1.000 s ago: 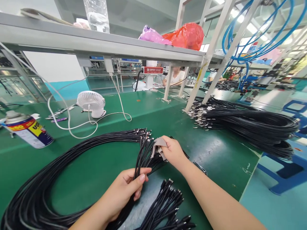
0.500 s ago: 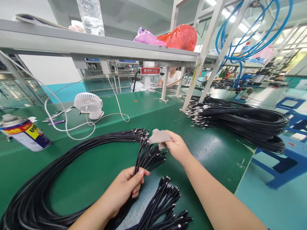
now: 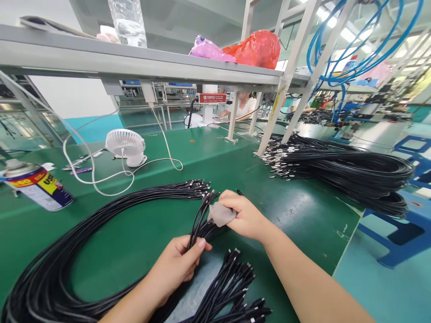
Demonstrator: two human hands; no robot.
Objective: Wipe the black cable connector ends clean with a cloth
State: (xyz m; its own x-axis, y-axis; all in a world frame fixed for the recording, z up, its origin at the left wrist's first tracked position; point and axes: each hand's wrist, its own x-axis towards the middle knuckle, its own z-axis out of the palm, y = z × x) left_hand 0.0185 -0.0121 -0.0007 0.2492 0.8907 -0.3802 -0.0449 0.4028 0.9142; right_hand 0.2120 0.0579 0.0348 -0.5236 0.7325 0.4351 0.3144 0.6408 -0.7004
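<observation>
"Black, loose cables (image 3: pixel 224 280) lay nearest, just this side of the held bundle (image 3: pixel 199 220), I noticed. And the hands?"

"The left hand (image 3: pixel 178 262) gripped the held bundle below its tips, over the green table (image 3: pixel 134 242), thumb pressed to fingers. Just right of that bundle, the right hand (image 3: pixel 247 217) had curled fingers pinching a grey cloth (image 3: pixel 222 214) at the tips; some of that grip was hidden."

"Which step was that?"

"Wiping the ends, I judged. Another stroke would have called for a steady left grip and the cloth pressed around the tips, without bending any aside."

"How many of everything?"

"One cloth. Left of the held bundle, one looped bundle (image 3: pixel 151 193); whether the two joined, I couldn't tell. Farther left of it, one spray can (image 3: pixel 40 188); beyond it, leftward, one white fan (image 3: pixel 124 143); well right of it, one big pile (image 3: pixel 353 166). Four groups of tips nearby, then, each too crowded to count."

"And farthest?"

"Above and beyond the held bundle, a shelf (image 3: pixel 117 56) bore one bottle (image 3: pixel 129 24), one purple bag (image 3: pixel 208 49) and one red bag (image 3: pixel 259 47). Behind, at least one person (image 3: pixel 247 106)."
</observation>
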